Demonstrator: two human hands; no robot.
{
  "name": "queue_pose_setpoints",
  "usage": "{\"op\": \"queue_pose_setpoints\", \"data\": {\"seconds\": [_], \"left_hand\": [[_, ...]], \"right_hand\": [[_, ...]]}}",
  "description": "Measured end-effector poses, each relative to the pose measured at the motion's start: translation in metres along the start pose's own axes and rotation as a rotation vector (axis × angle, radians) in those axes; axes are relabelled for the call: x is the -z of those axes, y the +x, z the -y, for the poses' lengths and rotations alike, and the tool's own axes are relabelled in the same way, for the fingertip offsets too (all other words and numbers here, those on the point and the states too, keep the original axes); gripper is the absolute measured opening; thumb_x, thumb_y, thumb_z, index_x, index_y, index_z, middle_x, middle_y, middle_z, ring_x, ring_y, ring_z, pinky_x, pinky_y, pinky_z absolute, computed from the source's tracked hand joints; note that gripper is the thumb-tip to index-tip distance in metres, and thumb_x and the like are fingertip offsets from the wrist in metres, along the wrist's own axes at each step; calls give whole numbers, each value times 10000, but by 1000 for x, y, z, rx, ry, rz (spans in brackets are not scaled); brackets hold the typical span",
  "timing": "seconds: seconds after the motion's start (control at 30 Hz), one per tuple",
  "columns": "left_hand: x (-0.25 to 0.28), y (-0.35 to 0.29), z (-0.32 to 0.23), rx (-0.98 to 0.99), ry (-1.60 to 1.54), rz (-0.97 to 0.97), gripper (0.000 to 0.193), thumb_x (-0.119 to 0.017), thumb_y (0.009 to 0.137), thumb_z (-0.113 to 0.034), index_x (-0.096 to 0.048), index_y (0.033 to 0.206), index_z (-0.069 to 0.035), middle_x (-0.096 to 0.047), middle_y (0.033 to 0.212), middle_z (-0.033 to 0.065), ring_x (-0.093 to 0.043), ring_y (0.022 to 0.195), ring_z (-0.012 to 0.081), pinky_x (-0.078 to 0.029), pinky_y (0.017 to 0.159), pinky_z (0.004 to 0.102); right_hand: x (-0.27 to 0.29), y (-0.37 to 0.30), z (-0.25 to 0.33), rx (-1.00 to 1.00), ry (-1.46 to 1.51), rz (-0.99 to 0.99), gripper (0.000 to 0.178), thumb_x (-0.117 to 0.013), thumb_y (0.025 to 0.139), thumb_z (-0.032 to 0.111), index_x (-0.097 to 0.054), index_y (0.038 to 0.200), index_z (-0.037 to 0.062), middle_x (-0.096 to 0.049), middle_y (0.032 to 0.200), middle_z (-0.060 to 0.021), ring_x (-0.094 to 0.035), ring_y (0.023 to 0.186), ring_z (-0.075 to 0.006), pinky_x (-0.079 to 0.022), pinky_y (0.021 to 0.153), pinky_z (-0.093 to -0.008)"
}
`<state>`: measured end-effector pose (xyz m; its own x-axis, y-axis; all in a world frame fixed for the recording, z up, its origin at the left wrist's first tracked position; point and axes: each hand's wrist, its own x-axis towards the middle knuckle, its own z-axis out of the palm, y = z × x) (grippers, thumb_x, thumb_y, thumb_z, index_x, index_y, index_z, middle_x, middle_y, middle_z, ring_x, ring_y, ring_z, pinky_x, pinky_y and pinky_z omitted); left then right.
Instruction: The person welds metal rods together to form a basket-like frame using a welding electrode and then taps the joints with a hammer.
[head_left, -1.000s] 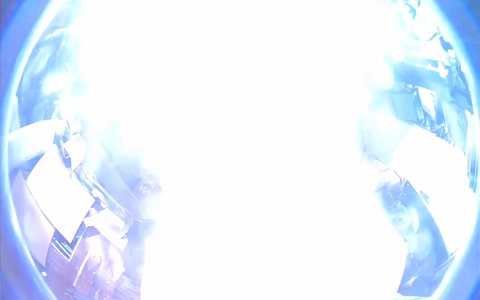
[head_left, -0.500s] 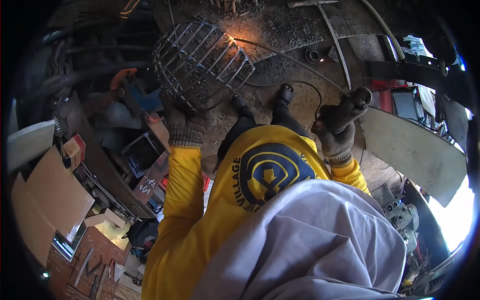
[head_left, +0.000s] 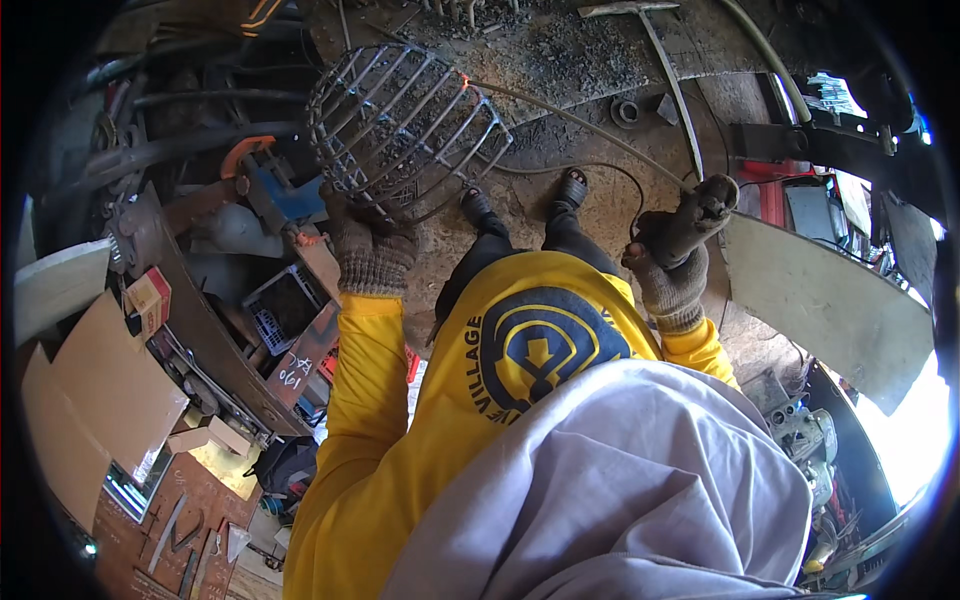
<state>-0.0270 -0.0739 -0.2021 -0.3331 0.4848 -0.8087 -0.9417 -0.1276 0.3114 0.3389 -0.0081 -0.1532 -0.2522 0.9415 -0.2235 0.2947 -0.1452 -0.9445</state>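
A basket-shaped cage of welded metal rods (head_left: 405, 125) stands ahead, left of centre. My left hand (head_left: 370, 245), in a brown knit glove, is closed on the cage's near rim; the fingertips are partly hidden. On the right, my gloved right hand (head_left: 672, 255) grips a dark welding electrode holder (head_left: 705, 208). From it a long thin welding rod (head_left: 590, 128) runs up and left, its tip meeting the cage's upper right side. A small orange-red glow marks that spot.
A long-handled hammer (head_left: 672, 90) lies at the far right of the floor. A metal ring (head_left: 625, 112) and a cable (head_left: 610, 170) are nearby. An orange-and-blue tool (head_left: 285, 190) is beside my left hand. A pale board (head_left: 820, 300) leans on the right.
The bright arc and its orange light at the rod's tip have died down to a small glow. Both hands and the cage have hardly moved.
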Motion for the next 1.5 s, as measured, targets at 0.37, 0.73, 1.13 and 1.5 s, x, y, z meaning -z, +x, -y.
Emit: {"op": "queue_pose_setpoints", "data": {"seconds": [0.37, 0.73, 1.13, 1.5], "left_hand": [[20, 16, -13, 224, 7, 231, 529, -559, 913, -606, -673, 1099, -124, -717, 828, 48, -633, 543, 148, -581, 499, 312], [-16, -13, 3, 27, 52, 108, 564, -526, 932, -593, -661, 1131, -84, -730, 1026, 100, -715, 773, 228, -598, 530, 365], [-35, -30, 12, -71, 34, 16, 426, -677, 872, -507, -663, 981, -95, -706, 858, 91, -684, 663, 227, -581, 582, 414], [45, 42, -37, 821, 81, 618, 800, -697, 702, -728, -649, 1101, -36, -635, 805, 57, -553, 646, 97, -437, 551, 206]], "right_hand": [[-1, 1, -3, 5, -15, -5, 360, -784, 751, 119, -659, 1062, -12, -691, 780, -50, -660, 711, -141, -520, 689, -280], [-1, 10, 12, -407, 495, 23, 363, -702, 805, 151, -603, 1110, -20, -644, 831, -59, -613, 599, -149, -499, 599, -258], [-6, 1, 0, 18, 84, 25, 367, -717, 777, 94, -599, 1105, -21, -635, 789, -49, -632, 635, -158, -520, 626, -268], [-1, 5, -4, -117, 389, 74, 379, -690, 769, 74, -595, 1121, -31, -648, 810, -64, -639, 658, -155, -514, 602, -267]]}}
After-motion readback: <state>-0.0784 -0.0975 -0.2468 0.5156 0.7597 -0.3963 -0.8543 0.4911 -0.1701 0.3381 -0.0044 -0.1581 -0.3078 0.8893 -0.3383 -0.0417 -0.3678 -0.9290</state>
